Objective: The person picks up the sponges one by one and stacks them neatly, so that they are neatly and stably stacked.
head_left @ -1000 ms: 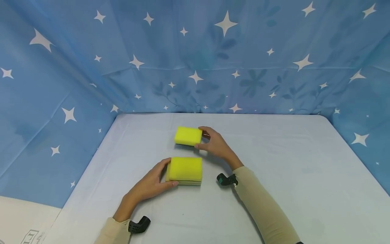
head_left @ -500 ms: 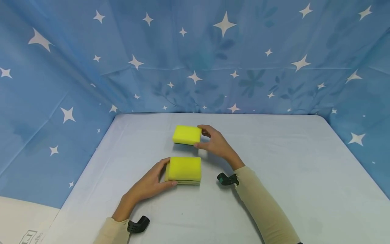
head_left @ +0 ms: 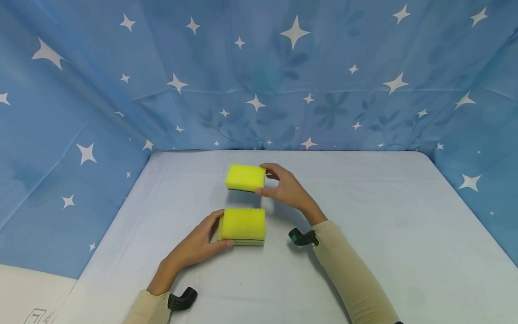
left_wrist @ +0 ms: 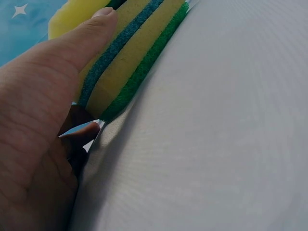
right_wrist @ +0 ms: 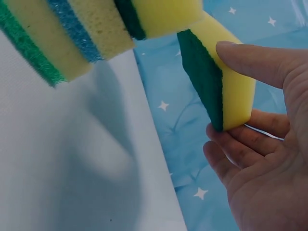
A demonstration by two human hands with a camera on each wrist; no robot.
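Note:
My left hand (head_left: 197, 245) grips the left end of a stack of three sponges (head_left: 244, 224) on the table, thumb along the near side. In the left wrist view its thumb (left_wrist: 91, 41) presses the stack's side, where yellow foam alternates with green and blue scouring layers. Beyond the stack, my right hand (head_left: 286, 189) pinches another yellow sponge (head_left: 245, 177) by its right end. That sponge is off the table, its shadow below it. The right wrist view shows its dark green scouring side (right_wrist: 204, 79) facing down, with thumb on top and fingers beneath.
A white cloth covers the table (head_left: 384, 225). Blue curtain with white stars (head_left: 259, 67) hangs behind it and along both sides. A pale printed surface (head_left: 32, 292) shows at the lower left. Each wrist carries a black camera mount (head_left: 183, 299).
My right hand has lifted the single sponge a little higher and farther back. The left hand and the stack keep their place; the head view has shifted slightly.

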